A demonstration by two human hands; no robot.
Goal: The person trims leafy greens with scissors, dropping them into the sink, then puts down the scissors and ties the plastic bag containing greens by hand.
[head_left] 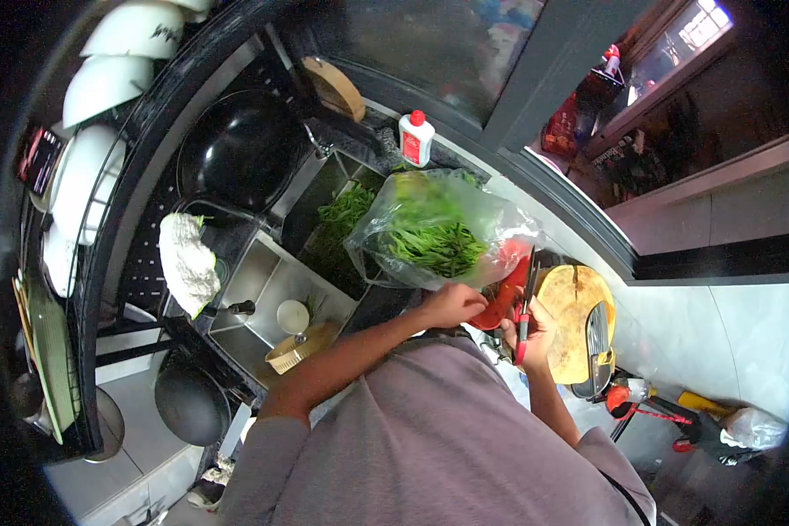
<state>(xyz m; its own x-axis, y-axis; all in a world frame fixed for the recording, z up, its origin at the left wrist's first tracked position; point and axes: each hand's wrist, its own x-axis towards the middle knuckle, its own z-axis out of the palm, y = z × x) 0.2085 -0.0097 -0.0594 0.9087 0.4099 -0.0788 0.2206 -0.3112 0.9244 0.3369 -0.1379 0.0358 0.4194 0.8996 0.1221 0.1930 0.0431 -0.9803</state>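
My right hand [542, 331] is closed around the red-and-black handles of a pair of scissors [522, 331], whose dark blades point away from me. My left hand [456, 305] has its fingers curled at the near edge of a clear plastic bag [373, 223]; whether it pinches anything is hidden. Long green leafy vegetables [438, 247] fill the bag. Between my hands and partly under the bag shows a red container [500, 302], its full shape covered. More cut-looking greens [346, 206] lie in the far sink basin [302, 232].
The near sink basin [276, 285] holds a round strainer-like piece [302, 349]. A black wok [241, 149] and a white cloth [188, 263] are left. A red-capped white bottle [416, 140] stands behind the bag. To the right is a round wooden board [574, 316]; bowls [131, 31] fill the left rack.
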